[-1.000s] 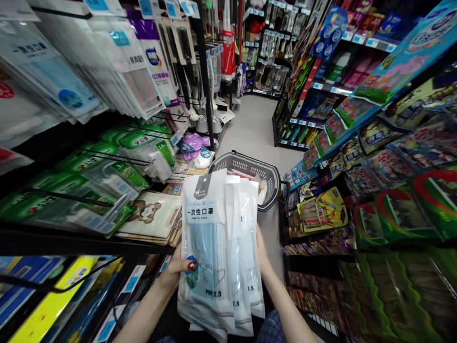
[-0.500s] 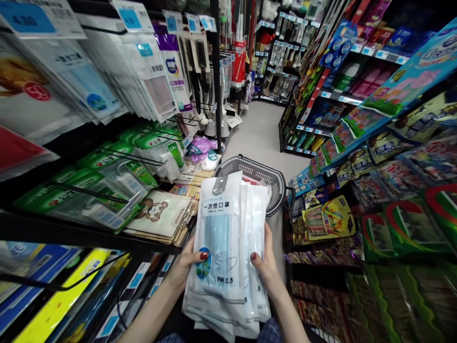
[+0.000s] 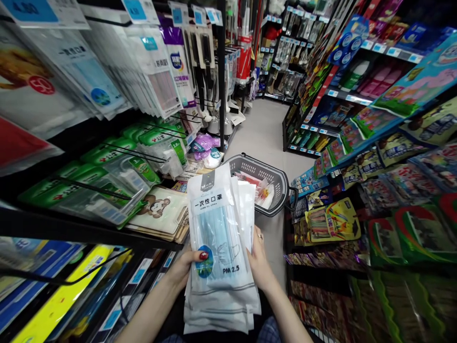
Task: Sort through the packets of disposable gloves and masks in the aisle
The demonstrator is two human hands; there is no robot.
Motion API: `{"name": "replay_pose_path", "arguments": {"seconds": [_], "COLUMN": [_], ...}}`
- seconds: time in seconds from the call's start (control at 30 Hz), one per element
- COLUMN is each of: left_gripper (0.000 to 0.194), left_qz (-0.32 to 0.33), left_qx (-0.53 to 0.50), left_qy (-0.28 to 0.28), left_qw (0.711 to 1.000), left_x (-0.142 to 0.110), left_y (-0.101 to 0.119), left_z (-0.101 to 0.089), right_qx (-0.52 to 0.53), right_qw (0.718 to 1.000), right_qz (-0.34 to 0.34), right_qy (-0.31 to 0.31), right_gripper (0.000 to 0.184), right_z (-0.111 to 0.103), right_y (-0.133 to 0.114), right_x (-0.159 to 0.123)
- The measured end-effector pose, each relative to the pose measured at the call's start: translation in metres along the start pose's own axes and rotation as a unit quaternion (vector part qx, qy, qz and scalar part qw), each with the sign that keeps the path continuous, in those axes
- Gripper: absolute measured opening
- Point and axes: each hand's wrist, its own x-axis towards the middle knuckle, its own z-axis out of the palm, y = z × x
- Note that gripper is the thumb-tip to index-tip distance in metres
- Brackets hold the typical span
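A stack of disposable face mask packs (image 3: 216, 238) stands upright in front of me, the top one showing a blue mask through a clear window. My left hand (image 3: 182, 269) grips the stack's left edge, thumb across the front. On the right edge, my right hand (image 3: 260, 262) presses against the packs; its thumb is hidden behind the front pack, and a ring shows on one finger. Beyond the stack, a grey shopping basket (image 3: 274, 183) rests on the floor with some packaged items inside.
Shelving on the left carries hanging mask packs (image 3: 143, 71), green-and-clear packages (image 3: 107, 181) and bear-print clipboards (image 3: 160, 209). Snack bags (image 3: 332, 221) line the right side close to my right arm. The grey aisle floor (image 3: 266, 124) runs forward between the shelves.
The packs have been drawn closer together and shifted slightly left. My right thumb has slipped behind the front pack. More of the basket's contents shows.
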Motion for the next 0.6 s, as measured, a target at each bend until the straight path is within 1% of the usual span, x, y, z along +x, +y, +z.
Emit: {"name": "replay_pose_path", "arguments": {"seconds": [0.03,0.1,0.17,0.2,0.23,0.27,0.3,0.37,0.43,0.5,0.6], "left_gripper": [0.043,0.046,0.053,0.057,0.061,0.065,0.068,0.075,0.08,0.08,0.076], "left_qz": [0.002,0.009,0.016,0.02,0.023,0.029,0.035,0.046,0.055,0.061,0.064], "left_qx": [-0.001,-0.003,0.0,0.004,0.008,0.014,0.019,0.03,0.036,0.036,0.035], "left_qy": [0.0,0.001,-0.004,-0.01,-0.016,-0.023,-0.028,-0.038,-0.047,-0.054,-0.057], "left_qw": [1.0,1.0,1.0,1.0,1.0,0.999,0.999,0.998,0.997,0.996,0.996], "left_x": [0.001,0.003,0.003,0.003,0.003,0.002,0.001,-0.001,-0.003,-0.003,-0.001], "left_y": [0.0,-0.001,-0.001,-0.002,-0.002,-0.002,-0.002,-0.003,-0.004,-0.005,-0.006], "left_z": [0.0,-0.001,0.0,0.0,0.001,0.002,0.003,0.006,0.009,0.01,0.009], "right_qx": [-0.034,-0.072,-0.053,-0.03,-0.009,0.0,-0.008,-0.066,-0.125,-0.143,-0.128], "right_qw": [0.999,0.995,0.99,0.988,0.989,0.992,0.995,0.996,0.989,0.985,0.988], "right_qz": [0.011,0.032,0.039,0.036,0.032,0.03,0.033,0.052,0.074,0.082,0.077], "right_qy": [0.008,0.059,0.129,0.147,0.146,0.125,0.089,0.016,-0.032,-0.057,-0.048], "right_gripper": [0.058,0.053,0.043,0.037,0.032,0.028,0.026,0.027,0.029,0.033,0.039], "right_z": [-0.006,-0.02,-0.035,-0.042,-0.047,-0.051,-0.053,-0.052,-0.047,-0.042,-0.039], "right_y": [-0.003,-0.011,-0.024,-0.032,-0.042,-0.052,-0.062,-0.08,-0.089,-0.089,-0.076], "right_x": [0.002,0.004,0.002,0.001,-0.001,-0.002,-0.003,-0.003,-0.002,0.0,0.001]}}
